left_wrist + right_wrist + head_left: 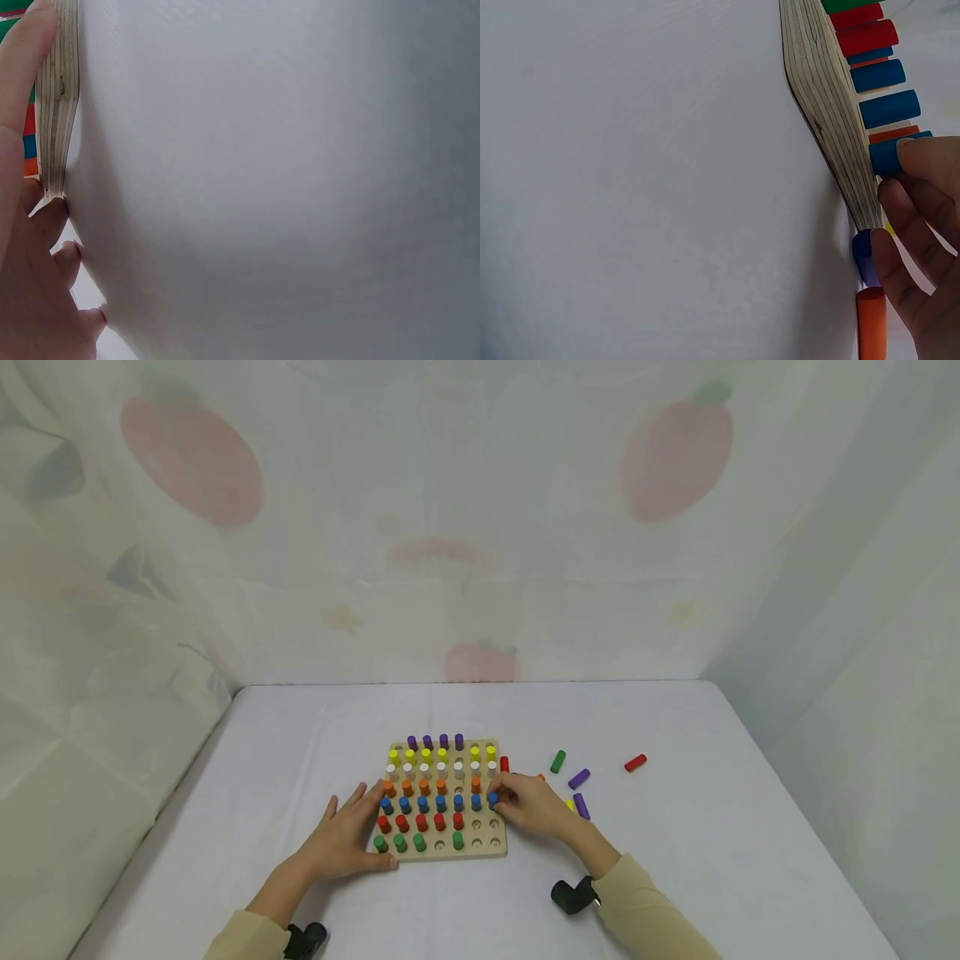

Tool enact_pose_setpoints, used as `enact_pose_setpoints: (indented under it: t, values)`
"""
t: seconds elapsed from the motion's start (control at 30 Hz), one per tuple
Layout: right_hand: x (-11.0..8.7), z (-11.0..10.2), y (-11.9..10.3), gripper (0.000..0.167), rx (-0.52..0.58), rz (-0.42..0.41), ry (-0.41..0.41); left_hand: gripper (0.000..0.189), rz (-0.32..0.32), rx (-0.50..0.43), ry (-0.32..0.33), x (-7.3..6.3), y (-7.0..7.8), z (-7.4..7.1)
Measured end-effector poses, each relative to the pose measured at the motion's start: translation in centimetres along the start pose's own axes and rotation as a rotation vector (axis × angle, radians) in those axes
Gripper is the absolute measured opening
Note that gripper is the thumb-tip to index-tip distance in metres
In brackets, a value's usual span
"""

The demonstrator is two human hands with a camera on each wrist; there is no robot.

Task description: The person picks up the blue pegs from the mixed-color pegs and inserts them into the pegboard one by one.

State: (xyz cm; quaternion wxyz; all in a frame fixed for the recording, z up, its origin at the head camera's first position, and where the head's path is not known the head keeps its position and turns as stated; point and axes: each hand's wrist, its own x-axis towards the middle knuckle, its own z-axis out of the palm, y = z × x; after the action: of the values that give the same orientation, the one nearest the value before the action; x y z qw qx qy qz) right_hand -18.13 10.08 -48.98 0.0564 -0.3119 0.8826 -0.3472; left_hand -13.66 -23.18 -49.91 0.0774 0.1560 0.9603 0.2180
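A wooden pegboard [467,852] lies on the table with rows of purple, yellow, white, orange, blue, red and green pegs standing in it. My right hand [534,806] pinches a blue peg [492,797] between thumb and index finger at the right end of the blue row. In the right wrist view this blue peg [886,157] stands upright from the board's face, its top partly covered by the thumb. My left hand [341,839] rests along the board's left side, fingers spread, thumb [28,56] at the front edge.
Loose pegs lie right of the board, among them a green peg [558,762], a purple peg [579,779] and a red peg [635,763]. Another purple peg [581,807] lies by the right wrist. Some holes [476,843] at the board's front right hold no peg.
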Motion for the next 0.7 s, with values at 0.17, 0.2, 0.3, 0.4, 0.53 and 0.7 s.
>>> enact_pose_setpoints:
  t: [0.17, 0.2, 0.3, 0.4, 0.53, 0.7]
  values:
    - [0.0, -0.12, -0.19, 0.014, -0.008, 0.002, -0.01, 0.12, 0.001, 0.001, 0.002, -0.06, -0.02, -0.03]
    - [-0.01, -0.14, -0.2, 0.015, -0.009, 0.003, -0.012, 0.12, 0.001, 0.002, 0.002, -0.06, -0.02, -0.03]
    - [-0.06, -0.15, -0.16, 0.018, -0.015, -0.001, -0.02, 0.12, 0.002, 0.003, 0.0, -0.08, -0.03, -0.05]
    - [-0.09, -0.18, -0.14, 0.022, -0.01, -0.015, -0.025, 0.12, -0.001, 0.007, -0.001, -0.1, -0.07, -0.07]
    - [-0.25, -0.34, -0.17, 0.027, 0.008, -0.024, -0.026, 0.12, -0.005, 0.006, -0.003, -0.12, -0.06, -0.1]
    - [-0.6, -0.65, -0.33, 0.033, 0.025, -0.019, -0.032, 0.119, -0.018, 0.016, -0.018, -0.11, 0.02, -0.24]
